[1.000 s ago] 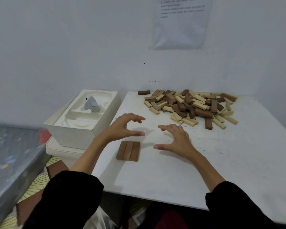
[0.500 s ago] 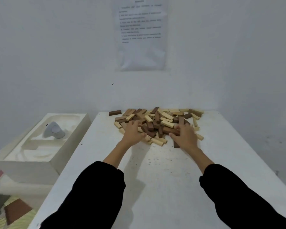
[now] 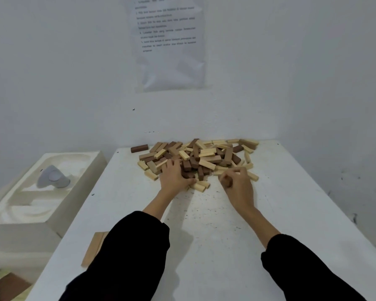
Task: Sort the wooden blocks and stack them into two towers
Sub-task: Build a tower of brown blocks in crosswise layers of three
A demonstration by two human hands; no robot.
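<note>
Centrally, a pile of mixed dark and light wooden blocks (image 3: 204,155) lies at the far end of the white table (image 3: 291,213). On its near side the left hand (image 3: 174,179) rests over dark pieces, and the right hand (image 3: 237,185) has curled fingers. Whether either grasps a block cannot be told. A flat row of blocks (image 3: 93,248) lies by the left sleeve (image 3: 128,257).
</note>
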